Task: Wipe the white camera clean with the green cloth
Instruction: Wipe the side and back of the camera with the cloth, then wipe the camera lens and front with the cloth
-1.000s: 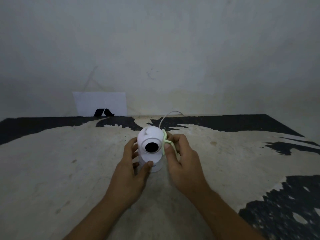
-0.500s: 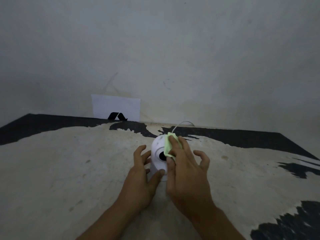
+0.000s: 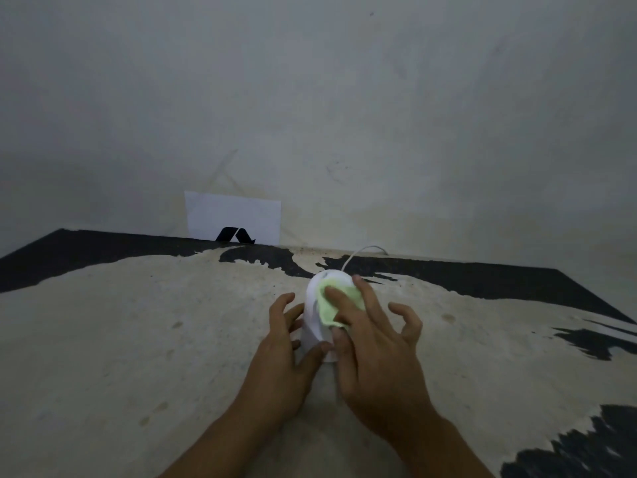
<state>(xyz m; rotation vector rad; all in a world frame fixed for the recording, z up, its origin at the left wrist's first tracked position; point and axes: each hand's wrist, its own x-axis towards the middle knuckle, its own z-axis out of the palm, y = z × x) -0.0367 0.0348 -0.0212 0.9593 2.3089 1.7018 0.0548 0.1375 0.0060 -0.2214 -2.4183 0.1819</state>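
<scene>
The white camera (image 3: pixel 314 315) stands upright on the worn table (image 3: pixel 138 339), a little right of centre. My left hand (image 3: pixel 281 360) grips its base from the left, thumb across the front. The light green cloth (image 3: pixel 327 305) lies flat over the camera's front and hides the dark lens. My right hand (image 3: pixel 374 343) presses the cloth against the camera with its index and middle fingers, while the other fingers spread out to the right.
A thin white cable (image 3: pixel 358 253) runs from the camera's back to the wall. A white card with a black logo (image 3: pixel 233 219) leans against the wall at the table's back edge. The tabletop is pale with black patches at back and right.
My right hand has brought the green cloth from the camera's right side onto its front, which now covers the lens. My view has shifted so the camera sits further right.
</scene>
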